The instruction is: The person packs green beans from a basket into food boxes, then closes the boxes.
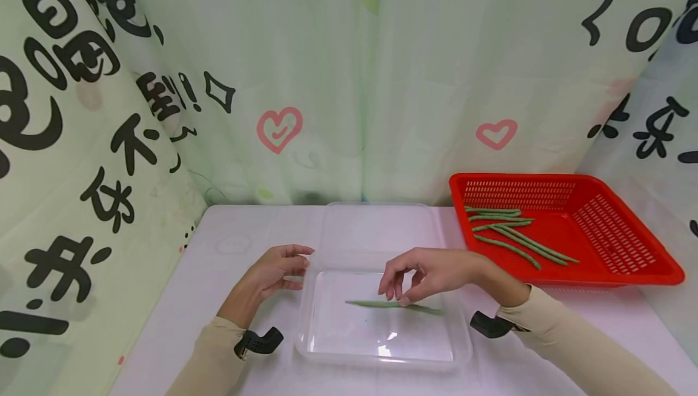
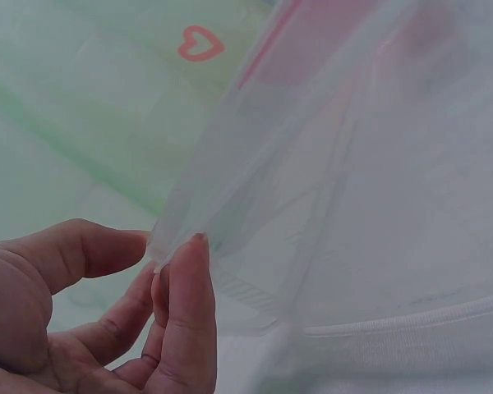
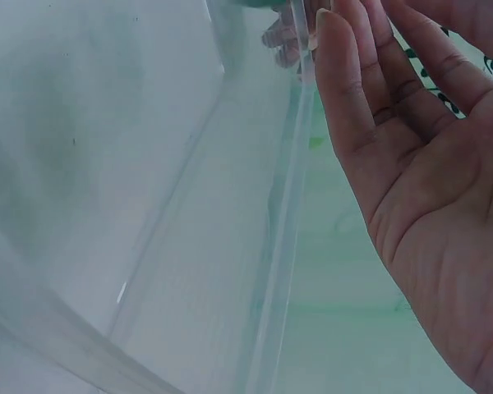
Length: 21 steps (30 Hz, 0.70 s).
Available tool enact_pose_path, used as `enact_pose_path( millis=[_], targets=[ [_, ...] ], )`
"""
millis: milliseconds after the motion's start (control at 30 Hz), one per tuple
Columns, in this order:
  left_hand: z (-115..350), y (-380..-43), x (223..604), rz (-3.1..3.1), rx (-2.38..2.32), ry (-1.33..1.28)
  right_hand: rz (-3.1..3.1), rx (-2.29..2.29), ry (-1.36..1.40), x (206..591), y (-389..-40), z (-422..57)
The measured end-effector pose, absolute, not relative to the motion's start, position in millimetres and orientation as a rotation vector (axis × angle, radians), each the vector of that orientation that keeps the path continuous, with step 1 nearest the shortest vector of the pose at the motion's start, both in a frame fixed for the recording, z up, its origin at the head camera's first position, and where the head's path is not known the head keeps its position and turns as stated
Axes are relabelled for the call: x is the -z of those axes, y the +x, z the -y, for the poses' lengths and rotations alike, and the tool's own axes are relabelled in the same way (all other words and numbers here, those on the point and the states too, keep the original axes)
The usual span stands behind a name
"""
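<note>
A clear plastic box (image 1: 382,356) sits on the table with its lid (image 1: 382,226) folded back behind it. My left hand (image 1: 280,272) is at the box's left side, and in the left wrist view the thumb and fingers (image 2: 189,320) pinch its thin edge. Over the inside of the box, my right hand (image 1: 422,275) holds a long green bean (image 1: 368,304) near its middle between thumb and fingertips. The bean lies roughly crosswise, its right end drooping slightly. In the right wrist view, the hand (image 3: 427,148) overlaps the box wall (image 3: 271,271), and the bean is mostly out of frame.
A red plastic basket (image 1: 616,269) with perforated walls stands at the right, behind the right forearm. Several green beans (image 1: 507,241) lie in its left half. A patterned curtain (image 1: 360,81) hangs behind the white-covered table (image 1: 240,226) and along both sides.
</note>
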State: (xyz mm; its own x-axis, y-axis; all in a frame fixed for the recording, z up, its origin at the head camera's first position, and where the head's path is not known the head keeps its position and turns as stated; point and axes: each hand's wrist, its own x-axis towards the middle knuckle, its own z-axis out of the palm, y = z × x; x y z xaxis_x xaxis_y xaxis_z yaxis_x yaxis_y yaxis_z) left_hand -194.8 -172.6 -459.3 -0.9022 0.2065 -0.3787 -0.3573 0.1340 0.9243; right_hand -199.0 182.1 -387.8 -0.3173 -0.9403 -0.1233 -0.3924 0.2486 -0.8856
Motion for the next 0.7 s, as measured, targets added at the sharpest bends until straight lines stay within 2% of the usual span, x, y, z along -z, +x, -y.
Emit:
enact_pose_path(
  millis=[400, 700],
  targets=[
    [172.3, -195.6, 461.3, -1.996, -1.827, -0.153, -1.818, 1.043, -1.278, 381.3, -205.2, -198.1],
    [172.0, -196.3, 462.5, -2.007, -1.821, -0.156, -1.903, 1.045, -1.204, 369.6, -210.9, -224.2]
  ],
)
